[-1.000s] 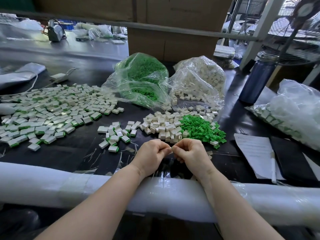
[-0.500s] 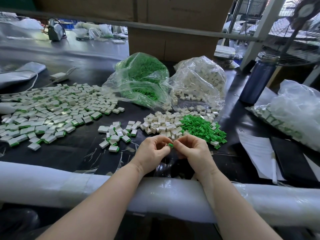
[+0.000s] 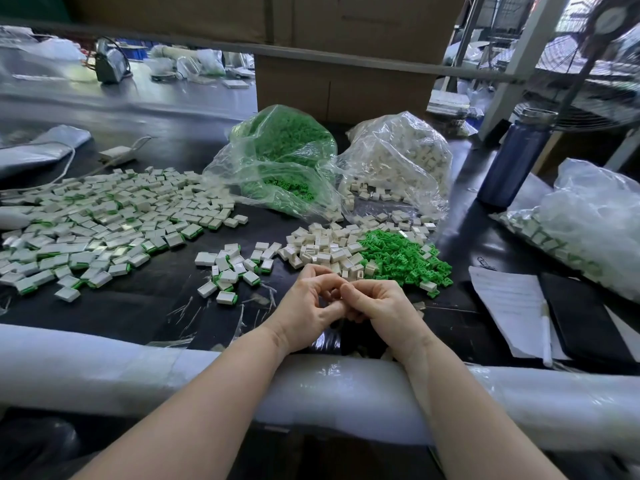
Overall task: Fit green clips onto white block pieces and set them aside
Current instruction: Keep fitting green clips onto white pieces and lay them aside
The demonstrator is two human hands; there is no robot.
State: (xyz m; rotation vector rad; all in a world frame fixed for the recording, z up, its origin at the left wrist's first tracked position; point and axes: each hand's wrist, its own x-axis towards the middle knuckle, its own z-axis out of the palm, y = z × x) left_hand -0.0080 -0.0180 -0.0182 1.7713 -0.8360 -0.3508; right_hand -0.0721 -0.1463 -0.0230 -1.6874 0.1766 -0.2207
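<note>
Head view: both hands are held together just past the padded white roll (image 3: 104,368) that lines the near table edge, forearms laid across it. Left hand (image 3: 306,315) and right hand (image 3: 382,311) have fingers curled, fingertips meeting at centre. Whatever is pinched between them is hidden by the fingers, so the grip contents cannot be told.

Loose white block pieces (image 3: 322,249) are piled just beyond the hands, touching the loose green clips (image 3: 403,259) on their right. A small cluster of finished pieces (image 3: 230,268) lies to the left of the hands; the large spread of finished pieces (image 3: 97,223) runs further left to the frame edge. Bare black table (image 3: 138,306) is seen between that spread and the roll, left of the hands.

Behind: bag of green clips (image 3: 280,157) and bag of white blocks (image 3: 401,157), side by side, mouths open toward the piles. On the right, papers (image 3: 509,306) with a pen on them lie near the table edge, a blue bottle (image 3: 516,161) stands upright, and another filled bag (image 3: 588,220) sits at the far right.
</note>
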